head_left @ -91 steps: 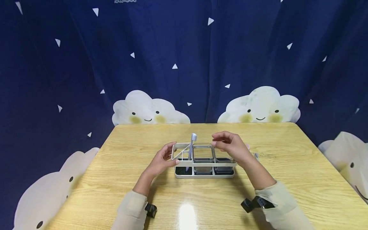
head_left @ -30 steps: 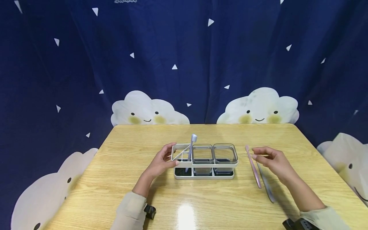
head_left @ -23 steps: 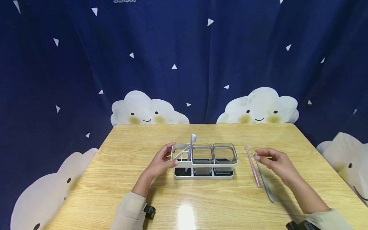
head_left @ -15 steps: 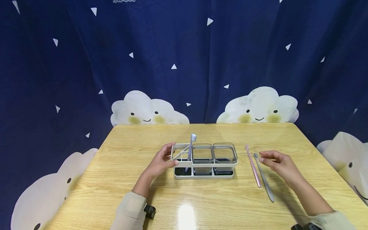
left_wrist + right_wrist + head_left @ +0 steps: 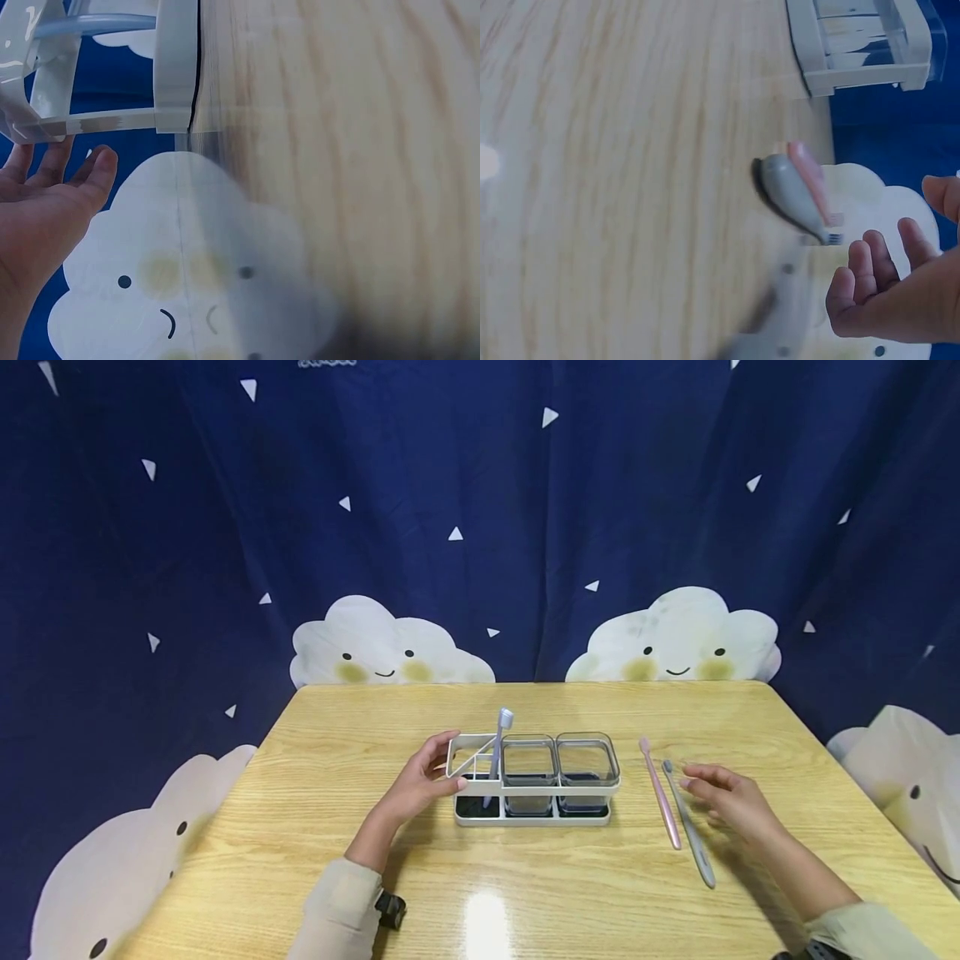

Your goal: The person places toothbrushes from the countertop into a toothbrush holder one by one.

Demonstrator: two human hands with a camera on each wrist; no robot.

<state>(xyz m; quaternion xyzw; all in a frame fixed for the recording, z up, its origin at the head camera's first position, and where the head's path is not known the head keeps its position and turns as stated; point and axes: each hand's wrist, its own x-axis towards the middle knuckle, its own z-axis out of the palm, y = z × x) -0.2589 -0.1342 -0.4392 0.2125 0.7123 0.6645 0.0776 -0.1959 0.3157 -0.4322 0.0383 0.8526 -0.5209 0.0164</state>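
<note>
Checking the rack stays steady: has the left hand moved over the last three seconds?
No. The left hand rests at the same end of the white rack, beside the upright toothbrush.

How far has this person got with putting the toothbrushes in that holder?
One blue toothbrush already stands in the end slot of the white holder, which the left hand steadies. The right hand hovers open beside the grey toothbrush, with no grip on it yet. That one and the pink toothbrush lie flat on the table, apparently left to do.
</note>
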